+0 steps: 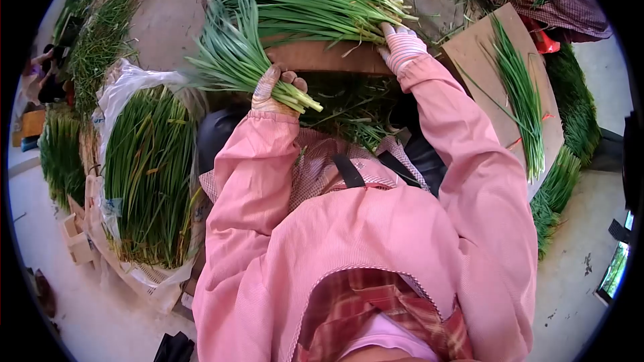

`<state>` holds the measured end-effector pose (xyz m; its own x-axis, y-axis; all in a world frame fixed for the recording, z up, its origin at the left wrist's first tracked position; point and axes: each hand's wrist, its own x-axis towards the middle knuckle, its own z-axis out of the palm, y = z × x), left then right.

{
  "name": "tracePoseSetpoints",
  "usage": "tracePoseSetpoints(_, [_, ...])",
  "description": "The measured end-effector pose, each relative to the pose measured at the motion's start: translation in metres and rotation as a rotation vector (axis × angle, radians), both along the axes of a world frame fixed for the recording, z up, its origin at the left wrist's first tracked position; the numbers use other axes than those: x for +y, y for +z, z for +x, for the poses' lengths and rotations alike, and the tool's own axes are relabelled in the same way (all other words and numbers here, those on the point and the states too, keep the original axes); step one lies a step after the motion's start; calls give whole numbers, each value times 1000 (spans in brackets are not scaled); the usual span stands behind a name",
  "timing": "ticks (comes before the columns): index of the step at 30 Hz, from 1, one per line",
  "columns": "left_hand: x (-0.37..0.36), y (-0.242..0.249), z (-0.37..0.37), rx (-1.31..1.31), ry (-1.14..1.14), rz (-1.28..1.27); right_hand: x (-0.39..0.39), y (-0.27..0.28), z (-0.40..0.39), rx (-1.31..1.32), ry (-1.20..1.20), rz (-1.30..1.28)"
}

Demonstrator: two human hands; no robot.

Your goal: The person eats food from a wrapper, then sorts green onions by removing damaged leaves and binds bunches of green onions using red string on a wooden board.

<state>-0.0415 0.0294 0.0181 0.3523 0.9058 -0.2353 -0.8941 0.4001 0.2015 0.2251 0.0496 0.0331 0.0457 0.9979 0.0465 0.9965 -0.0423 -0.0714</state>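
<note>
A bunch of garlic chives (251, 60) lies across my left hand (276, 89), which wears a worn light glove. Its fingers are curled around the pale stem ends, and the leaves fan out up and to the left. My right hand (400, 45), also gloved with a banded cuff, is at the near edge of a large pile of garlic chives (322, 0). Its fingers close on stalks near the cut ends of that pile, partly hidden among them. The pile rests on a brown board (322, 57) in front of me.
A plastic-lined basket packed with chives (151, 174) stands at my left. On the right, a small bunch (516, 94) lies on a tilted board (473, 50), with more chives (570, 100) beyond it. Loose trimmings (359, 117) gather near my lap.
</note>
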Motion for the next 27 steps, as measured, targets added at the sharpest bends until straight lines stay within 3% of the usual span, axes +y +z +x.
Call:
tracePoseSetpoints(2, [0,-1,1,-40,-1,12,14,0,6,-42,3,-55])
tracePoseSetpoints(4, [0,1,1,-14,68,-14,28,10,15,-35,206,-176])
tracePoseSetpoints(5, [1,3,0,31,115,8,29,19,20,49,381,-1])
tracePoseSetpoints(6, [2,5,-3,26,129,7,37,30,23,80,371,-84])
tracePoseSetpoints(8, [3,11,-7,108,161,66,38,33,19,1008,180,108])
tracePoseSetpoints(9, [7,5,-10,93,170,71,35,38,23,1403,5,21])
tracePoseSetpoints(10, [10,2,-12,131,128,56,39,44,19,1389,14,19])
tracePoseSetpoints(12, [7,-4,-12,165,88,35,40,50,12,1078,-636,-479])
tracePoseSetpoints(13, [5,7,-9,246,128,73,35,40,12,935,-579,-568])
tracePoseSetpoints(15, [5,9,-8,264,148,136,41,9,41,709,-131,-360])
tracePoseSetpoints(16, [4,12,-10,261,151,135,47,7,47,565,-179,-365])
tracePoseSetpoints(17, [2,18,-12,175,126,106,46,40,37,505,-203,-395])
tracePoseSetpoints(18, [0,21,-13,88,100,79,54,19,61,604,-147,-129])
tracePoseSetpoints(20, [5,17,-15,-11,63,157,49,60,54,1047,-291,-2])
tracePoseSetpoints(22, [3,17,-13,-152,65,189,37,77,67,1035,-129,78])
tracePoseSetpoints(24, [-7,26,-10,-27,125,67,62,52,81,1436,-741,31])
tracePoseSetpoints(26, [-5,30,-7,37,156,33,43,64,78,49,-16,-114])
tracePoseSetpoints(27, [-3,21,-10,20,142,95,51,67,86,424,-85,-25])
